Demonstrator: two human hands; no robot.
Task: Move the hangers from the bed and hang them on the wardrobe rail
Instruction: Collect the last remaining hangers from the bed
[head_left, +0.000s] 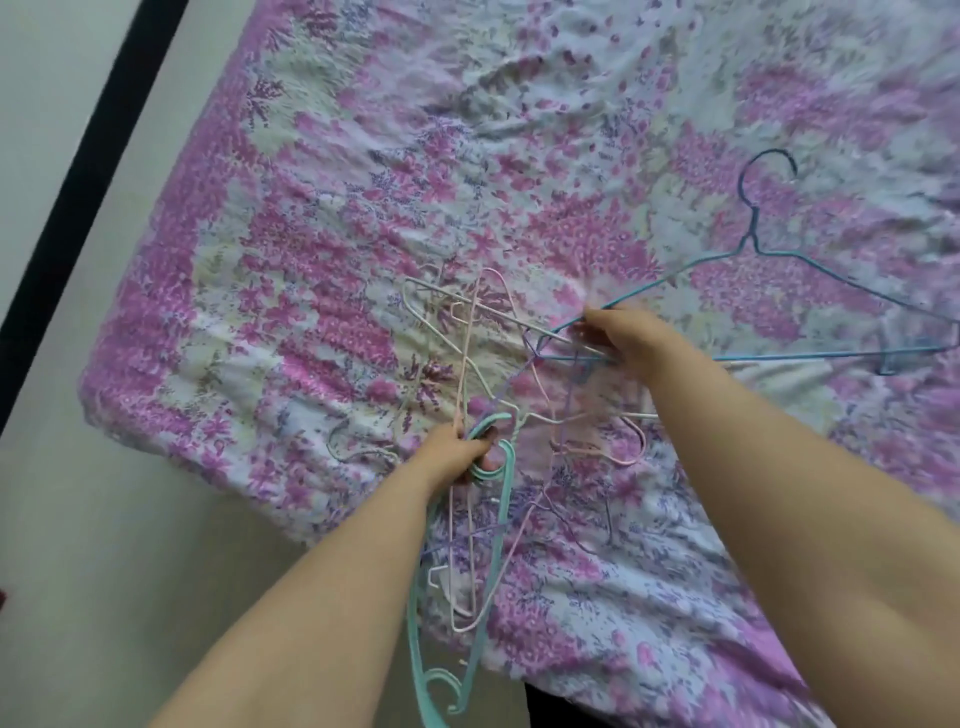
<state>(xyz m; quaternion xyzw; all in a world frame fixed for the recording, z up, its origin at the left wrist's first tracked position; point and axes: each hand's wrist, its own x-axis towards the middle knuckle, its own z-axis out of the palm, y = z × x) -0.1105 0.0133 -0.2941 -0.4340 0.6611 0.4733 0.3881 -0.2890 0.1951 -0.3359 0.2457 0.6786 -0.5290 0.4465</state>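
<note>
A blue wire hanger (750, 244) lies on the bed (363, 171) at the right, its hook pointing away from me. My right hand (626, 338) grips its left shoulder end, together with a white wire hanger (457, 299). My left hand (460, 457) holds a bunch of several hangers by their hooks: a teal plastic hanger (415, 634) and pale pink (462, 571), white and lilac wire ones hang down from it over the bed's near edge. The wardrobe rail is not in view.
The bed has a wrinkled pink and lilac flowered sheet. Pale floor (104, 545) runs along the bed's left side. A dark vertical strip (88, 171) stands at the far left.
</note>
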